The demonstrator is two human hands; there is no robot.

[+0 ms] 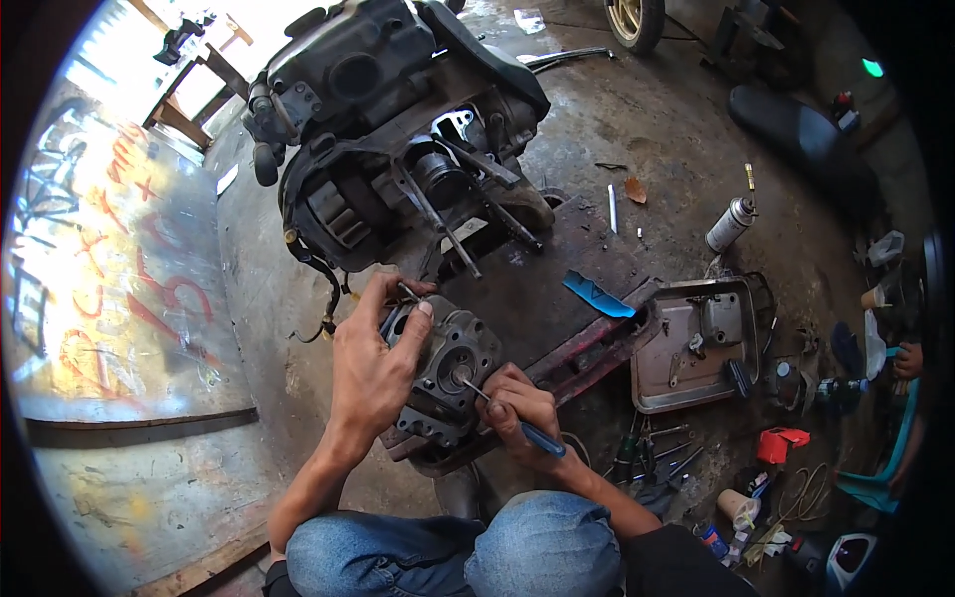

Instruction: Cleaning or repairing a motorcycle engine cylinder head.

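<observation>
A grey metal cylinder head [470, 338] is in front of me above my knees, its round combustion recess facing up. My left hand [370, 360] is closed around its left side, with the thumb along the upper edge. By that thumb a short thin metal piece shows; I cannot tell whether it belongs to the head. My right hand [524, 403] grips a screwdriver [542, 441] with a blue handle. Its thin shaft points up and left, and the tip is at the recess in the middle of the head. Beyond lies a large dark engine [348, 90] with its piston [438, 169] exposed.
A metal tray [657, 398] with parts stands right of a red-edged stand [587, 353]. A blue folded scrap [599, 296] lies beside it. Farther right are a spray can [731, 224] and a red box [782, 445]. Loose tools [652, 453] lie near my right knee.
</observation>
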